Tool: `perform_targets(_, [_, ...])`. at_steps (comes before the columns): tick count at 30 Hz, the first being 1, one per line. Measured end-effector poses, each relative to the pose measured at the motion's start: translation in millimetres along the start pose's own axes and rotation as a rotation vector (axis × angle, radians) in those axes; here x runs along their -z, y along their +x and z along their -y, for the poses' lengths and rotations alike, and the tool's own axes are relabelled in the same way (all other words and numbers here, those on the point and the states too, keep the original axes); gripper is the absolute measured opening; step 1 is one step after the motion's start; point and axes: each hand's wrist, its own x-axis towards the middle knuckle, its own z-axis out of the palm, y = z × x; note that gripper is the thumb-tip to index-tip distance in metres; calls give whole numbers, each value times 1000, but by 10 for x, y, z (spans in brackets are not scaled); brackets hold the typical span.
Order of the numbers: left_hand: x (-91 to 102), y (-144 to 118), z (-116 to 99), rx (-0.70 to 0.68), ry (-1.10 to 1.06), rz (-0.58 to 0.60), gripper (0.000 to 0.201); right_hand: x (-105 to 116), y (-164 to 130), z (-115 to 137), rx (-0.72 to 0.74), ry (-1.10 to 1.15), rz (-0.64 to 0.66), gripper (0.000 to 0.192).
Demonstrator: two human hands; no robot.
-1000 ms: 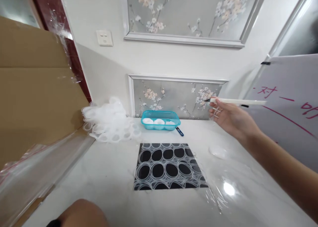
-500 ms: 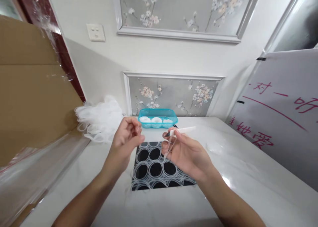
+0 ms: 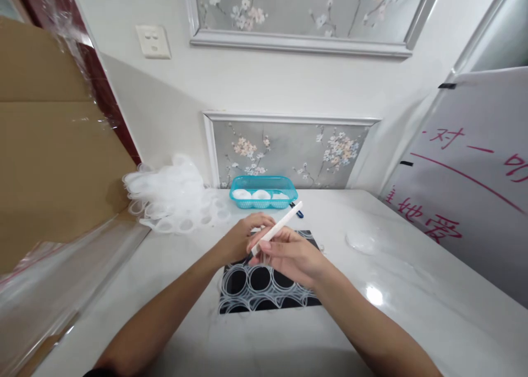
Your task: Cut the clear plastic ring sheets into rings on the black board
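Between the thumb and fingers of my right hand (image 3: 295, 256) is a slim white pen-like tool (image 3: 282, 222). Its dark tip points down to the left, and I cannot tell its exact kind. My left hand (image 3: 247, 235) is close beside it with fingers curled, partly behind the right fingers. Whatever the left fingers hold, if anything, is hidden. Below both hands lies a black sheet (image 3: 260, 278) covered with clear ring outlines, some overlapping.
A teal basket (image 3: 264, 181) with white round pieces stands against the wall. To its left is a heap of translucent offcuts (image 3: 169, 187) with round holes. A dark blue item (image 3: 297, 212) lies near the basket. Cardboard (image 3: 45, 151) stands left, a lettered whiteboard (image 3: 474, 162) right.
Both hands have come together and lowered over the black sheet. The white tool has tilted steeper, its tip swinging down and left. The clear strip at my right hand is mostly hidden now.
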Motion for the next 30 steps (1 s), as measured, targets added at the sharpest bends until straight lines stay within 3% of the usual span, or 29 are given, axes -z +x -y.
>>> perform_targets(2, [83,41,42,0,-23,-44,18,17,-3,48,97,-185,-92,12])
perform_targets(4, [185,74,51,-22,52,-168,18,68,-6,108,172,-363,-210,10])
perform_targets(8, [360,80,10,-81,231,-343,14,361,31,133,209,-619,-397,14])
perform_targets(10, [419,60,-18,-70,258,-359,12,592,81,60,211,-886,-379,18])
perform_targets(13, [478,28,-62,-113,316,-343,10,919,168,-122,150,-1308,-255,22])
perform_targets(15, [502,13,-92,-177,381,-305,10,1038,208,-232,88,-1451,-206,26])
perform_targets(18, [505,3,-127,-224,515,-209,11,979,219,-283,65,-1388,-247,28])
perform_targets(22, [440,-6,-125,-227,722,-12,9,565,165,-177,102,-1000,-299,35])
perform_targets(26, [356,-29,-138,-207,801,52,5,222,110,-126,56,-943,-406,36])
perform_targets(28, [347,-41,-176,-198,773,76,5,191,101,-135,4,-852,-374,32])
perform_targets(30, [369,-48,-223,-171,683,96,8,232,103,-134,-34,-676,-258,31])
